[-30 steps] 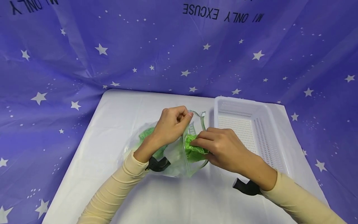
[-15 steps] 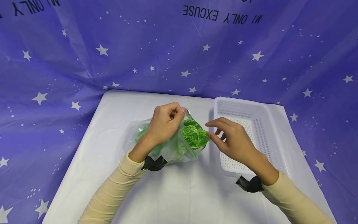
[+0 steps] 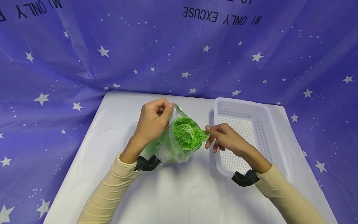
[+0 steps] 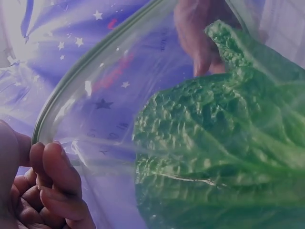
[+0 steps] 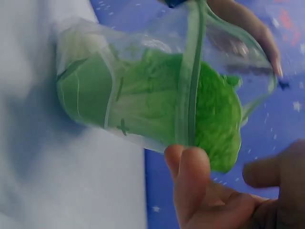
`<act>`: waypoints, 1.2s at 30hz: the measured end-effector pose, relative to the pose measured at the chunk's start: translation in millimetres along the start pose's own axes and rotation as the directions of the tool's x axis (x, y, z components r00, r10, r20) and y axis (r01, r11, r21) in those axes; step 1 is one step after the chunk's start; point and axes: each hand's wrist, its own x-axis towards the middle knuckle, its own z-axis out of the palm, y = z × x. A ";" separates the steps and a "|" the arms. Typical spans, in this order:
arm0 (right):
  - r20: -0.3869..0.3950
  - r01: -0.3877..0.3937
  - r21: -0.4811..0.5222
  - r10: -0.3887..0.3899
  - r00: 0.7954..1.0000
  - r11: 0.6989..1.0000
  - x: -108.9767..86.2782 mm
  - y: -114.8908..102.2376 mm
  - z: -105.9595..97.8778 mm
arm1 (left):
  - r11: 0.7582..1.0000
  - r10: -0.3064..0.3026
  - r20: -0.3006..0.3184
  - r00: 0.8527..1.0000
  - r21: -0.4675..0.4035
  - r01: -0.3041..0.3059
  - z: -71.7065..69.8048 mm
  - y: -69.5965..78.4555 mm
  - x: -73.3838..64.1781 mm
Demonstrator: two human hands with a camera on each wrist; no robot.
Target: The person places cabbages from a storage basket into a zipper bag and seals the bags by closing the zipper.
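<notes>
A clear zip-lock bag (image 3: 167, 149) tilts with its mouth toward the right. Inside it is a leafy green cabbage (image 3: 184, 135), crinkled leaves showing at the opening and one leaf tip poking out past the rim. My left hand (image 3: 152, 121) pinches the bag's upper rim between thumb and fingers. The left wrist view shows this grip at the rim, with the cabbage (image 4: 205, 143) seen through the film. My right hand (image 3: 225, 137) is beside the protruding leaf tip. In the right wrist view its thumb and fingers stand apart, the fingertips (image 5: 193, 164) right by the bag's rim.
A white perforated plastic basket (image 3: 275, 140) stands on the right of the white-covered table (image 3: 179, 199), partly under my right hand. Behind the table hangs a purple cloth (image 3: 156, 40) with stars and lettering. Black straps (image 3: 148, 163) circle both wrists.
My left hand has moved left with the bag's rim, and the mouth has turned more into sight. The right hand has drawn back from the mouth, exposing the cabbage leaves.
</notes>
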 end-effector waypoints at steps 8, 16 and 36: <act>0.098 -0.020 0.197 0.000 0.995 0.980 18.1 9.6 2.2 | 1.000 0.007 -0.006 1.000 -0.025 -0.007 -6.4 -1.7 0.6; -0.043 0.114 -0.016 -0.115 0.992 0.993 21.6 1.2 10.3 | 1.000 -0.006 -0.024 1.000 -0.008 0.006 -14.4 2.6 -2.0; -0.040 0.540 -0.729 -0.815 0.579 0.420 -31.2 -131.1 -41.5 | 0.890 0.399 -0.169 0.901 0.307 -0.337 -34.5 87.1 -50.8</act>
